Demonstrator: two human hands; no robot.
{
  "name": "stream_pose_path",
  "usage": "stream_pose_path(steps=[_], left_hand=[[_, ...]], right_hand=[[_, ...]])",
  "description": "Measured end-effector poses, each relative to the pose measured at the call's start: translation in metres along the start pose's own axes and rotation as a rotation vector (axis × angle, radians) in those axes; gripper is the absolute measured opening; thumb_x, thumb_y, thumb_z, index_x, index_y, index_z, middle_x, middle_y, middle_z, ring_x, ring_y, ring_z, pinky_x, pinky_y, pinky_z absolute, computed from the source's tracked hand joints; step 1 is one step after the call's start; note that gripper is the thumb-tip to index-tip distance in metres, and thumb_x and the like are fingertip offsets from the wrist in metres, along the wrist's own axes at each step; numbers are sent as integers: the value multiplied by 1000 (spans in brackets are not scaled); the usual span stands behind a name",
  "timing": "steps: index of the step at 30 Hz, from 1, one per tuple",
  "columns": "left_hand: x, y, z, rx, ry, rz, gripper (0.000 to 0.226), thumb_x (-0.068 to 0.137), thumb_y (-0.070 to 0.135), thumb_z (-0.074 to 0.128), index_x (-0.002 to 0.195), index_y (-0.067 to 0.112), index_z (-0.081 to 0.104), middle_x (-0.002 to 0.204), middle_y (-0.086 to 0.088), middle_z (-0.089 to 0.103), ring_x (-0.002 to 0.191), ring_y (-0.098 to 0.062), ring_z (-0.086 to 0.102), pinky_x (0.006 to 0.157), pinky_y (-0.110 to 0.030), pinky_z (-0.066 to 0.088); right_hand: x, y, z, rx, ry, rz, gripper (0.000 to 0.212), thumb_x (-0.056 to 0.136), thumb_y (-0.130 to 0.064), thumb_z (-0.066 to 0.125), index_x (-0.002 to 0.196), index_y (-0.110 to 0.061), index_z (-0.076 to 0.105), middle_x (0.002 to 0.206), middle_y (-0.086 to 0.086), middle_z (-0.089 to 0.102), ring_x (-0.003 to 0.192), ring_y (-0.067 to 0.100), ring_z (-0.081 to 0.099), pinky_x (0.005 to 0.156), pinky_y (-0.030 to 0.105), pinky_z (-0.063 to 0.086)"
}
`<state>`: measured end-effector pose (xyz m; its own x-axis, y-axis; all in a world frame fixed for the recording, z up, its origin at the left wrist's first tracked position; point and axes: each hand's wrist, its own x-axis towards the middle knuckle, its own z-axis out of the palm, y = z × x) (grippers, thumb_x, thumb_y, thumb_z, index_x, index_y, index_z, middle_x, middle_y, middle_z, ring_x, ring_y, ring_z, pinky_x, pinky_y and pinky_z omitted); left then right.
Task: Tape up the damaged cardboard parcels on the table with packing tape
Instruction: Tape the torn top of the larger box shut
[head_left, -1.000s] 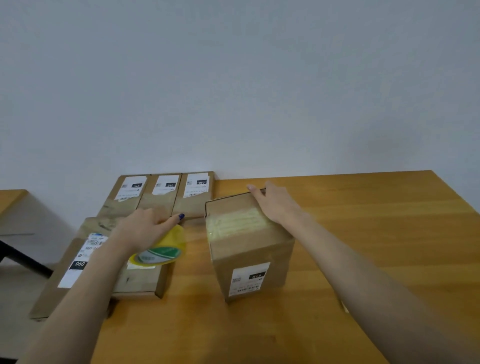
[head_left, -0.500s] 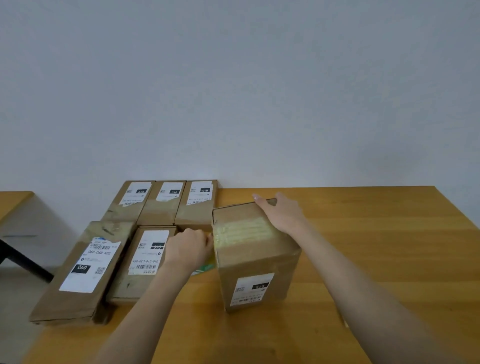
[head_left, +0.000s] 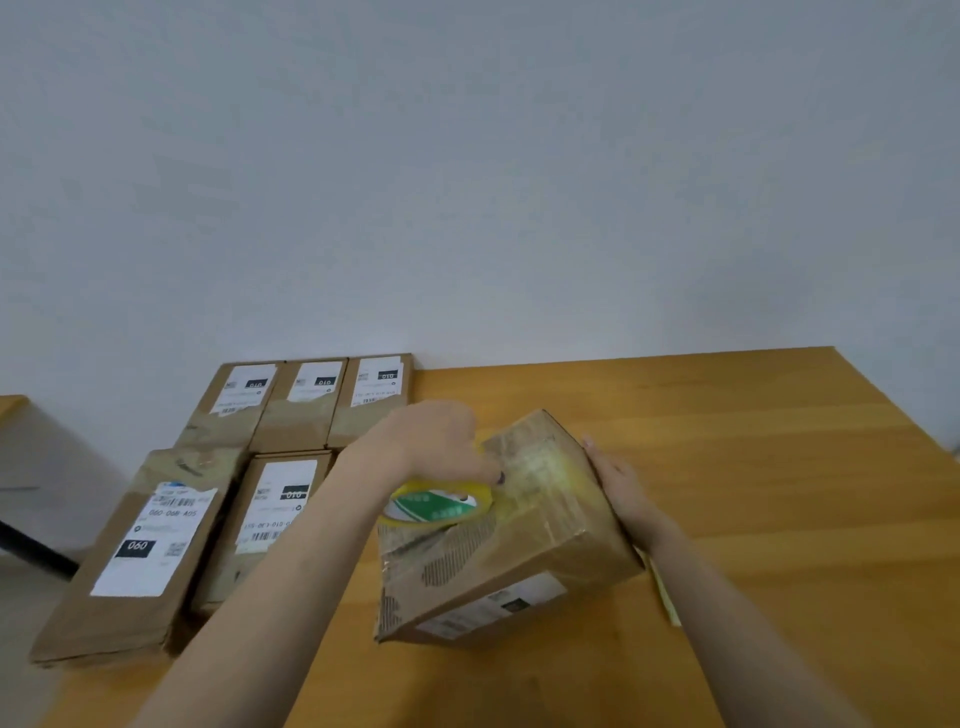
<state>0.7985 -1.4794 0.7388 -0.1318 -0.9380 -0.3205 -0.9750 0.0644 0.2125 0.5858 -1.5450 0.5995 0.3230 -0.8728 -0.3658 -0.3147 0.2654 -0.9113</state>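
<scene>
A brown cardboard parcel (head_left: 524, 551) sits tilted in the middle of the wooden table (head_left: 753, 467), its torn side with exposed corrugation turned up toward me. My left hand (head_left: 431, 447) holds a yellow roll of packing tape (head_left: 439, 504) with a green and white core label pressed against the parcel's upper face. My right hand (head_left: 623, 493) grips the parcel's right side and steadies it. A yellowish strip of tape shows across the parcel's top.
Several flat brown parcels with white labels lie at the left: three in a back row (head_left: 311, 400) against the wall, two nearer (head_left: 150, 551), reaching the table's left edge. A yellow strip (head_left: 662, 592) lies on the table under my right forearm.
The parcel has been tipped and turned so its torn side faces up. My left hand has lifted the tape roll from beside the parcel onto its top. My right hand slid to its right side.
</scene>
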Motion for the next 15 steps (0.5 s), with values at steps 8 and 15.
stream_pose_path(steps=[8,15], left_hand=[[1,18,11,-315,134,-14,68,83,54,60,126,2,57,57,4,66,61,4,60,64,-15,44],[33,72,40,-66,300,-29,48,88,58,49,78,12,57,78,-5,61,81,-27,62,59,-28,44]], right_hand=[[19,8,-17,-428,172,157,32,100,-45,39,99,-16,52,93,7,57,87,24,59,78,42,53],[21,-35,-22,-286,157,241,61,99,-59,21,101,-13,60,103,8,57,97,25,57,81,36,41]])
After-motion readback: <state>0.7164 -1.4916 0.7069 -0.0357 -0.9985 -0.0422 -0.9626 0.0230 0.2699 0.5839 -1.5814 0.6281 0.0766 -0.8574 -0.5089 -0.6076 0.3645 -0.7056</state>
